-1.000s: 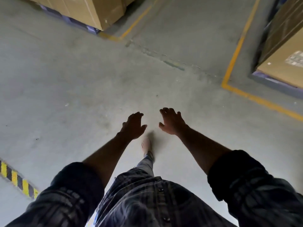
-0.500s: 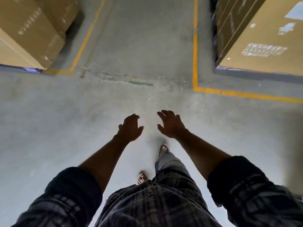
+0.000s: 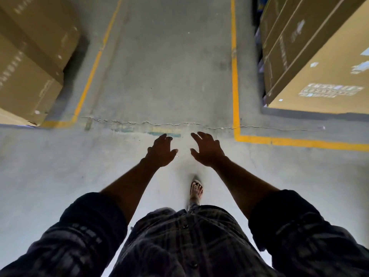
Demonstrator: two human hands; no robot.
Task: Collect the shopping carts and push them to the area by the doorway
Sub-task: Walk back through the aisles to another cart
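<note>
No shopping cart is in view. My left hand (image 3: pixel 160 151) and my right hand (image 3: pixel 207 150) are stretched out in front of me over the grey concrete floor (image 3: pixel 169 66), palms down, fingers loosely spread. Neither hand holds anything. They hang side by side with a small gap between them. Below them, one foot in a sandal (image 3: pixel 196 189) is stepping forward on the floor.
Stacked cardboard boxes (image 3: pixel 30 62) stand at the left and a bigger stack of cardboard boxes (image 3: pixel 319 56) at the right, each behind yellow floor lines (image 3: pixel 235 76). An aisle runs straight ahead between the lines. A crack (image 3: pixel 159 123) crosses the floor.
The view has swung round and moved forward, so the aisle between the box stacks now lies straight ahead and closer. Both hands stay out in front, holding nothing.
</note>
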